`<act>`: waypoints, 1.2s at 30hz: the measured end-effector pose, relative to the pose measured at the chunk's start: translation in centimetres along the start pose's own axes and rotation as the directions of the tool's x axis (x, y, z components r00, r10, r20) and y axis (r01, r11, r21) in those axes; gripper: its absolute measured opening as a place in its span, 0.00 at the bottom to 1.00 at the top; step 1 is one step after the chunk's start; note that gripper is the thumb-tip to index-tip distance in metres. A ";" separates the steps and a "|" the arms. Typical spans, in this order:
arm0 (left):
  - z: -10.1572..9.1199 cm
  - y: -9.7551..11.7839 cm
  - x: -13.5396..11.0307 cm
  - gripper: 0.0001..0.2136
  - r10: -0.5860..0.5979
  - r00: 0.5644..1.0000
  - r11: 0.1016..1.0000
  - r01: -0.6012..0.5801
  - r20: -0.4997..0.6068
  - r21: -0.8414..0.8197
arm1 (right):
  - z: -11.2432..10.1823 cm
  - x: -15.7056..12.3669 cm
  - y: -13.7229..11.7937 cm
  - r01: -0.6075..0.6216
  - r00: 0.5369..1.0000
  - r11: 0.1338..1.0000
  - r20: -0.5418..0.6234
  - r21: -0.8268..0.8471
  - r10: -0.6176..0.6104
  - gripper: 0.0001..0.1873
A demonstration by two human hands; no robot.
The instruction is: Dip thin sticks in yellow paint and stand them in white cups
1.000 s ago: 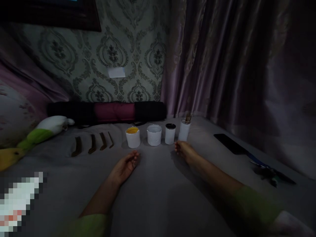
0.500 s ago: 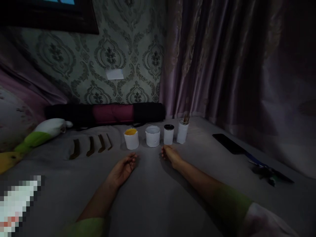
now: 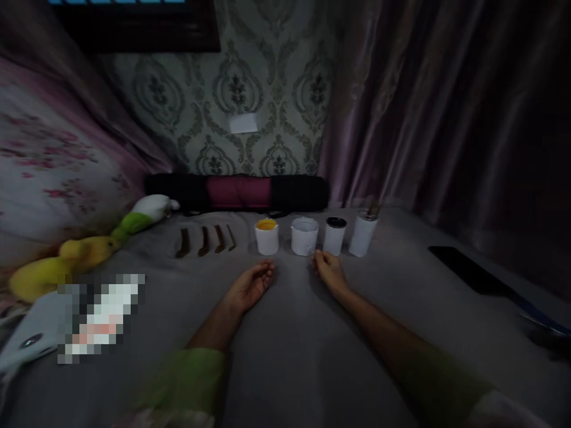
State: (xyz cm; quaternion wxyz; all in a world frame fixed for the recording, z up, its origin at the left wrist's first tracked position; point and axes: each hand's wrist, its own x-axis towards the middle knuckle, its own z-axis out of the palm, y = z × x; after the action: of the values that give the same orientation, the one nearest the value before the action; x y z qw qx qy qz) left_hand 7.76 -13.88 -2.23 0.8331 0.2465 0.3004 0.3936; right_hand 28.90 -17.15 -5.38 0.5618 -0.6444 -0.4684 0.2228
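Observation:
My left hand [image 3: 250,286] rests palm inward on the grey cloth, fingers loosely bent and nothing in them. Just beyond it stands a white tub of yellow paint [image 3: 267,239]. Across from it, my right hand [image 3: 331,270] lies with relaxed, curled fingers and no visible object. Its fingertips are close to a white tub with pale contents [image 3: 304,238] and a narrower white container with a dark top [image 3: 334,236]; contact cannot be made out. At the right end of this row is a taller white holder [image 3: 363,235] with thin brushes or sticks, blurred.
Several brown brush-like tools [image 3: 204,242] lie in a row left of the tubs. Plush toys [image 3: 87,252] and a pale device [image 3: 38,330] are at left. A dark flat object [image 3: 466,270] lies at right. A black and maroon roll [image 3: 238,193] lies along the wall.
The view has swung left, so everything sits further right in the picture. Both hands keep much the same pose and place by the tubs. More of the plush toys shows.

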 end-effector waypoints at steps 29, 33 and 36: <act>-0.6 0.6 1.1 0.07 0.127 0.990 0.988 -0.121 -0.062 0.095 | 0.1 0.2 0.4 0.081 0.996 0.994 0.034 -0.076 -0.079 0.24; -0.5 0.7 1.3 0.08 0.134 0.984 0.980 -0.115 -0.116 0.161 | 0.1 0.0 0.3 0.085 0.996 0.994 0.035 -0.075 -0.082 0.24; -0.3 0.7 1.4 0.08 0.151 0.975 0.967 -0.111 -0.163 0.231 | 0.1 0.0 0.2 0.087 0.996 0.993 0.041 -0.078 -0.084 0.24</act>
State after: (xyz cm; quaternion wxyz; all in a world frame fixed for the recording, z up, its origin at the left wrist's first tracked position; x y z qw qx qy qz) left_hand 7.87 -12.29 -2.43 0.7422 0.3204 0.3991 0.4327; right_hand 28.91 -17.13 -5.59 0.5359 -0.6413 -0.5146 0.1916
